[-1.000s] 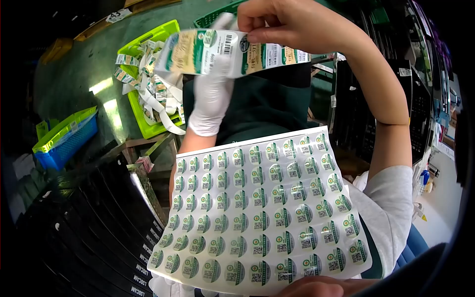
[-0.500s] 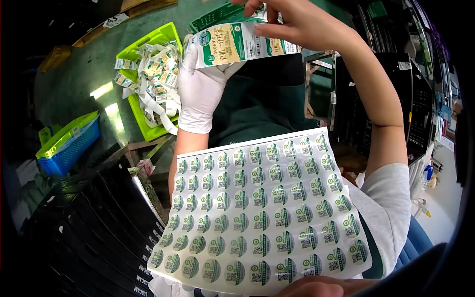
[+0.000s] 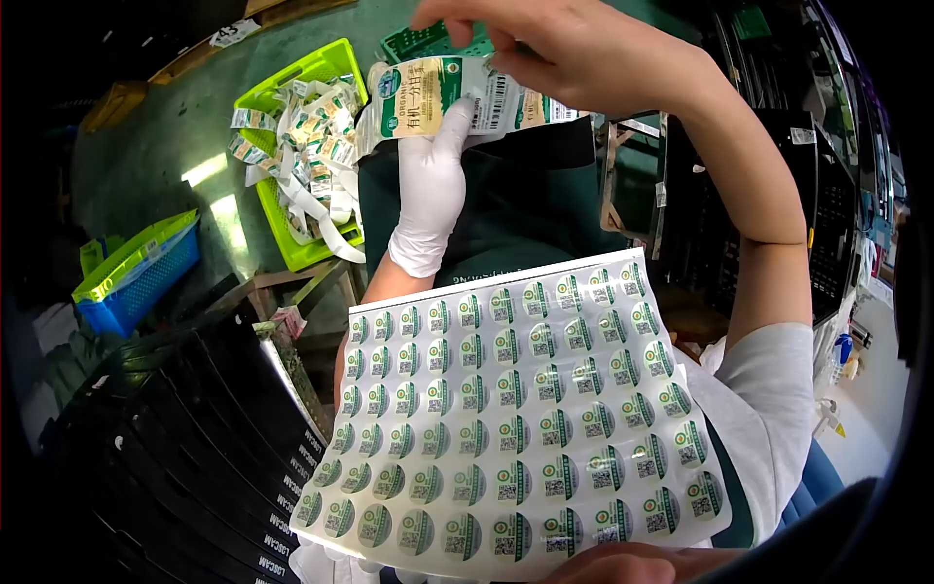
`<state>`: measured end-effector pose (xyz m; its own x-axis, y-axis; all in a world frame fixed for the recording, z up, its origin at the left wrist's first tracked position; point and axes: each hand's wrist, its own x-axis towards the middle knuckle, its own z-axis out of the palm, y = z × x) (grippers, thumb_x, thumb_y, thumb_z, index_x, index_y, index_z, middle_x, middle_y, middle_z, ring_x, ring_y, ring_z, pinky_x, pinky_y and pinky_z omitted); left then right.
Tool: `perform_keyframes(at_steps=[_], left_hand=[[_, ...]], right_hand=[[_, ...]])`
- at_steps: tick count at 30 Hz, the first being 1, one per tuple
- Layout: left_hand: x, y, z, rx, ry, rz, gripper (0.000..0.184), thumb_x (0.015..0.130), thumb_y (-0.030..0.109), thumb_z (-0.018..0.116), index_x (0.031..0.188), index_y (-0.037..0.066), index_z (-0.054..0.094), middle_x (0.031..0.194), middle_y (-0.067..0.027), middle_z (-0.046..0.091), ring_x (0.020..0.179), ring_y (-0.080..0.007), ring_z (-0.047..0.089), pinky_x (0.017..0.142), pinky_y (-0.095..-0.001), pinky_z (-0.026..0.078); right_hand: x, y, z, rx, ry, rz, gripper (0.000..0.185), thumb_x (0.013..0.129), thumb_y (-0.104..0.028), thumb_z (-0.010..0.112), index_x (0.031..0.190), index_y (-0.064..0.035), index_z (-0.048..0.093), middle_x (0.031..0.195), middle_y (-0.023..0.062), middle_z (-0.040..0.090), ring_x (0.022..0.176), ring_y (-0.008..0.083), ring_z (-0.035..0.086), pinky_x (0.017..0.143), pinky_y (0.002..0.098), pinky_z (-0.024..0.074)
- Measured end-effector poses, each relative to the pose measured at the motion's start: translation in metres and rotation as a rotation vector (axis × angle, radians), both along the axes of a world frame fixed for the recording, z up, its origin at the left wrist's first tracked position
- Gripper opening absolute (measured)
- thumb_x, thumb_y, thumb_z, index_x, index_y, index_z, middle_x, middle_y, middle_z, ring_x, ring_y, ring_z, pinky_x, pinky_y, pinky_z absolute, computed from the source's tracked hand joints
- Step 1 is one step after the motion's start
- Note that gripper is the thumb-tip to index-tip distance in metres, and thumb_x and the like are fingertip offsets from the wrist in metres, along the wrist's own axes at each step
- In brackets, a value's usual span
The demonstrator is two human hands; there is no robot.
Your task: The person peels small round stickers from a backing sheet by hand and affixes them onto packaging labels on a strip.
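My left hand (image 3: 431, 190), in a white glove, grips a strip of printed packets (image 3: 420, 102) with its thumb on top and its fingers hidden beneath. The strip is cream, green and white, with "ORGANIC" and a barcode. Over it hovers my bare right hand (image 3: 574, 58), fingers apart and loosely bent, thumb tip at the strip's upper edge; whether it touches cannot be made out. Closer to me, a large white sheet of round QR-code stickers (image 3: 506, 409) lies across my front and covers part of my left forearm.
A lime-green crate (image 3: 282, 229) heaped with packet strips (image 3: 316, 146) stands at the left. Farther left are stacked blue and green baskets (image 3: 146, 277). Black crates (image 3: 185, 467) fill the lower left. A dark green crate (image 3: 413, 41) is beyond my hands; black racking (image 3: 827, 204) stands right.
My left hand has moved right along the strip, its thumb now lying on top of the packets. My right hand has shifted slightly left, and the strip sags more.
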<state>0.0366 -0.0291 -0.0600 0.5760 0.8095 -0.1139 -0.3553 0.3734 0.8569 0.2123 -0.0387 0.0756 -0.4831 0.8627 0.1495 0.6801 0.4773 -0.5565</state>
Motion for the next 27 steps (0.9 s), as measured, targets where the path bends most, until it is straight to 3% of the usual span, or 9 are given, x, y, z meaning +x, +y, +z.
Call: perform_keyframes(at_steps=[1,11,14,18,21,22,23,24,27], left_hand=[[0.0,-0.001,0.003,0.041,-0.011,-0.015,0.03,0.095,0.011,0.05,0.121,-0.003,0.051,0.105,-0.0092,0.061,0.094,-0.0164,0.06,0.079,-0.0292,0.051],[-0.001,-0.005,0.008,0.075,-0.032,-0.052,0.026,0.095,0.008,0.045,0.118,-0.004,0.051,0.102,-0.0081,0.06,0.092,-0.0142,0.058,0.081,-0.0288,0.047],[0.0,-0.009,0.011,0.042,-0.052,-0.056,0.025,0.095,0.009,0.047,0.116,-0.004,0.053,0.102,-0.0074,0.06,0.093,-0.0141,0.057,0.082,-0.028,0.047],[-0.004,-0.009,0.005,0.076,-0.038,-0.044,0.025,0.096,0.01,0.048,0.116,-0.003,0.056,0.108,-0.0076,0.061,0.096,-0.0143,0.058,0.085,-0.0271,0.046],[-0.007,-0.005,0.007,0.017,-0.08,-0.023,0.026,0.096,0.011,0.05,0.118,-0.002,0.055,0.111,-0.0079,0.061,0.099,-0.0146,0.058,0.087,-0.0273,0.046],[-0.008,-0.002,0.006,-0.086,-0.168,-0.033,0.032,0.096,0.014,0.05,0.124,-0.002,0.051,0.116,-0.0095,0.059,0.105,-0.018,0.057,0.094,-0.0325,0.044],[-0.008,0.001,0.005,-0.19,-0.255,-0.048,0.038,0.096,0.017,0.051,0.129,-0.001,0.047,0.121,-0.0112,0.057,0.111,-0.0214,0.057,0.1,-0.0376,0.042],[-0.011,0.005,0.004,-0.135,-0.202,-0.028,0.037,0.096,0.017,0.052,0.128,-0.001,0.048,0.121,-0.0109,0.057,0.11,-0.0215,0.057,0.1,-0.0371,0.042],[-0.044,0.024,0.015,-0.155,-0.199,0.074,0.032,0.093,0.016,0.057,0.12,-0.002,0.052,0.111,-0.0093,0.061,0.101,-0.0172,0.06,0.091,-0.0319,0.046]], right_hand=[[-0.001,0.003,0.0,-0.05,-0.029,0.011,0.044,0.079,0.007,0.049,0.122,0.0002,0.043,0.104,0.0186,0.052,0.088,0.0343,0.058,0.075,0.0396,0.0476],[-0.017,0.008,0.014,-0.211,-0.261,0.047,0.041,0.082,0.002,0.049,0.122,0.0047,0.041,0.106,0.0211,0.051,0.09,0.0348,0.058,0.074,0.0395,0.0481],[-0.012,0.012,-0.008,-0.171,-0.209,0.027,0.043,0.081,0.001,0.052,0.123,0.0035,0.042,0.106,0.0205,0.051,0.09,0.0345,0.059,0.078,0.0409,0.0485],[-0.003,0.014,-0.013,0.185,-0.253,-0.239,0.047,0.083,-0.005,0.06,0.126,-0.0014,0.043,0.111,0.0198,0.056,0.095,0.0338,0.06,0.087,0.0426,0.048],[0.019,0.015,-0.006,-0.347,-0.105,-0.369,0.044,0.084,-0.008,0.064,0.125,-0.0014,0.047,0.11,0.018,0.061,0.095,0.0251,0.061,0.087,0.0336,0.0483],[0.029,0.006,-0.038,-0.196,-0.053,-0.331,0.034,0.09,-0.024,0.058,0.115,-0.0027,0.054,0.097,0.014,0.062,0.085,0.0216,0.061,0.077,0.0316,0.048],[0.04,-0.006,-0.069,-0.046,-0.001,-0.297,0.039,0.095,-0.04,0.052,0.105,-0.004,0.062,0.084,0.01,0.062,0.076,0.0181,0.06,0.067,0.0296,0.0478],[0.049,-0.013,-0.067,-0.375,0.047,-0.292,0.049,0.094,-0.046,0.051,0.119,-0.0053,0.059,0.104,0.0115,0.063,0.096,0.0216,0.061,0.083,0.0321,0.0493],[0.045,-0.038,-0.082,-0.639,0.199,-0.281,0.063,0.08,-0.053,0.067,0.115,-0.001,0.059,0.102,0.0083,0.065,0.095,0.0182,0.061,0.085,0.0325,0.0484]])
